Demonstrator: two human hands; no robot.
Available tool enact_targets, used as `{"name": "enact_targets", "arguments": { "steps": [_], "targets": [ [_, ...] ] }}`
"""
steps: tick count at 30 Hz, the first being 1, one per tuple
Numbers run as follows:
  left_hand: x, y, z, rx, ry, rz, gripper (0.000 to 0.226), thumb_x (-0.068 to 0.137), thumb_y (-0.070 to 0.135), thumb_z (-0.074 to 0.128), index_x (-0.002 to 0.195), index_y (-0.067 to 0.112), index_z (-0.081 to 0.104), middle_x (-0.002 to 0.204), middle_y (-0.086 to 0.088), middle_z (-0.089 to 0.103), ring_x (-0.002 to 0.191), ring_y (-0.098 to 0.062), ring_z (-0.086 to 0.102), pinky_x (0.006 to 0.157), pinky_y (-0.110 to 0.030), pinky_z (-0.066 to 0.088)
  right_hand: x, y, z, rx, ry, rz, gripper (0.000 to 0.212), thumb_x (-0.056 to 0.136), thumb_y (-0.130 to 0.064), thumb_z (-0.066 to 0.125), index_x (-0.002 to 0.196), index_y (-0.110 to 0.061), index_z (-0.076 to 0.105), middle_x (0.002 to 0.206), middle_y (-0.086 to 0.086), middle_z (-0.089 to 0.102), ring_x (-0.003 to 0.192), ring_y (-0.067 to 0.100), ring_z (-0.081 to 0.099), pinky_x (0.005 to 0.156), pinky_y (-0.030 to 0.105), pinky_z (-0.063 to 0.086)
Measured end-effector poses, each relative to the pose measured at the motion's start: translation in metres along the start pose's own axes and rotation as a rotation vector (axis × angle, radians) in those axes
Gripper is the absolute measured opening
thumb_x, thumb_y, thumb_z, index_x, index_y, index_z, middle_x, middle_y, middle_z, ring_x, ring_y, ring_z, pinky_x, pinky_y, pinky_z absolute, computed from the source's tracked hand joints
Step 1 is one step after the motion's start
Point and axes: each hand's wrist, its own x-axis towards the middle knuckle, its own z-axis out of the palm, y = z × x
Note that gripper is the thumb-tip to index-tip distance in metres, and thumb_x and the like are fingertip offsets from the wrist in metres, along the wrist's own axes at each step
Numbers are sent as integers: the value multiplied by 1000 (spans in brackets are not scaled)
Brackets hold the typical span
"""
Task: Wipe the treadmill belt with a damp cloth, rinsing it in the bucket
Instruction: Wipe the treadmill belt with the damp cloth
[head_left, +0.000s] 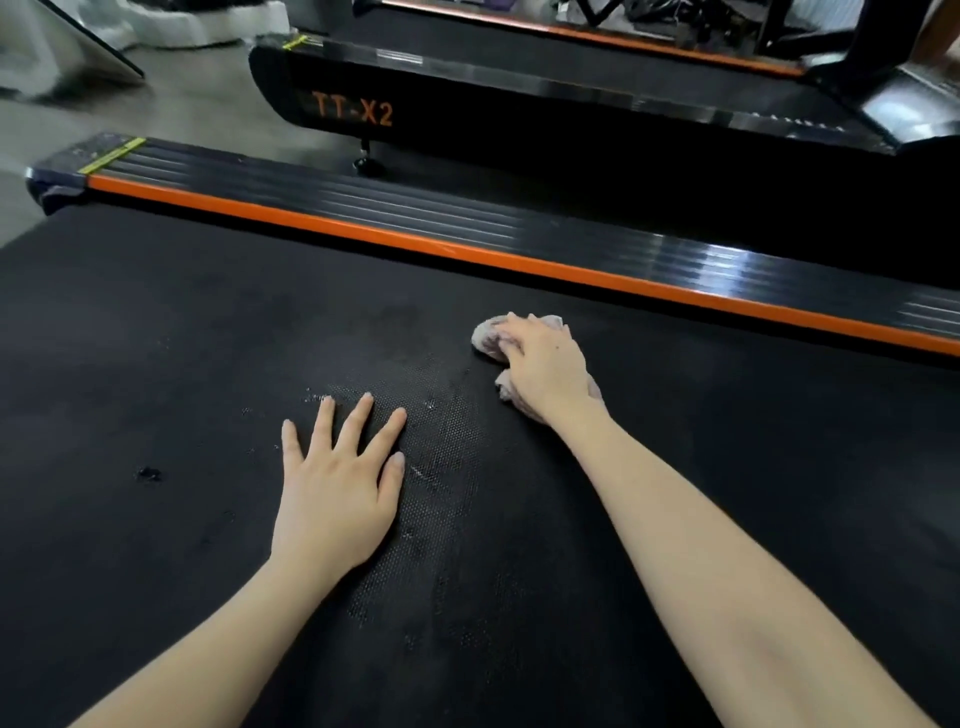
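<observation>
The black treadmill belt fills most of the view, with a wet, shiny patch near its middle. My right hand grips a bunched pale pink cloth and presses it on the belt, close to the far side rail. My left hand lies flat on the belt with its fingers spread, to the left of the wet patch and nearer to me. No bucket is in view.
An orange stripe and a black ribbed side rail run along the belt's far edge. Beyond it stands a second treadmill marked TT-X2. Grey floor and white foam pieces lie at the top left.
</observation>
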Motion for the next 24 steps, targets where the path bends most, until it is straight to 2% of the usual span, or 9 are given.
{"name": "enact_targets", "arguments": {
  "steps": [4, 8, 13, 15, 16, 17, 19, 21, 24],
  "targets": [
    [0, -1, -1, -22, 5, 7, 67, 86, 55, -4, 148, 41, 18, 158, 4, 17, 147, -29, 6, 116, -54, 2, 8, 9, -3, -63, 5, 91, 31, 96, -22, 48, 125, -21, 59, 140, 4, 50, 137, 24, 33, 114, 41, 14],
    [-1, -1, -2, -24, 5, 10, 67, 86, 55, -4, 148, 39, 20, 158, 3, 19, 147, -30, 7, 116, -55, 3, 5, 53, -39, -230, 65, 226, 15, 75, -23, 72, 84, -19, 62, 90, 2, 62, 98, 30, 55, 90, 44, 44],
    [0, 3, -3, -7, -9, 7, 66, 88, 53, 3, 146, 36, 29, 155, -2, 29, 145, -34, 15, 114, -58, 8, 32, 77, -42, -331, 108, 642, 29, 89, -16, 54, 116, -6, 61, 121, 19, 61, 122, 38, 48, 108, 49, 31],
    [0, 3, -2, 4, -8, 5, 67, 87, 53, 0, 147, 37, 26, 156, -1, 26, 145, -33, 13, 115, -58, 7, 50, 54, -30, -341, 92, 578, 24, 92, -13, 46, 108, -11, 64, 121, 15, 62, 120, 35, 50, 108, 48, 28],
    [0, 3, -1, 12, -7, 4, 68, 86, 54, -3, 148, 38, 22, 157, 0, 22, 146, -32, 10, 115, -57, 5, 58, 38, -23, -313, 59, 496, 21, 92, -11, 43, 93, -17, 64, 116, 13, 64, 117, 33, 52, 107, 46, 28],
    [0, 2, 0, 17, -6, 2, 69, 85, 54, -5, 148, 39, 19, 158, 1, 19, 146, -31, 7, 116, -57, 3, 65, 20, -14, -292, 17, 392, 24, 90, -8, 42, 76, -21, 57, 110, 10, 65, 113, 32, 53, 106, 45, 27],
    [0, 1, 1, 12, -2, 1, 70, 84, 55, -8, 149, 41, 15, 159, 2, 15, 147, -30, 3, 116, -56, 1, 72, -8, -2, -269, -70, 289, 26, 83, -3, 39, 67, -20, 52, 105, 8, 63, 110, 31, 53, 106, 45, 27],
    [0, 0, 1, -1, 5, 5, 70, 84, 55, -8, 149, 42, 14, 159, 3, 14, 147, -29, 2, 116, -55, 1, 77, -9, -1, -274, -113, 249, 27, 83, -3, 39, 80, -20, 61, 112, 10, 63, 114, 33, 52, 106, 47, 30],
    [-1, -1, 1, -9, 8, 5, 69, 85, 55, -6, 149, 42, 16, 159, 3, 15, 147, -29, 3, 116, -55, 0, 65, 29, -27, -214, -93, 270, 35, 88, -5, 51, 121, -10, 62, 124, 7, 62, 123, 26, 51, 107, 38, 36]
  ]
}}
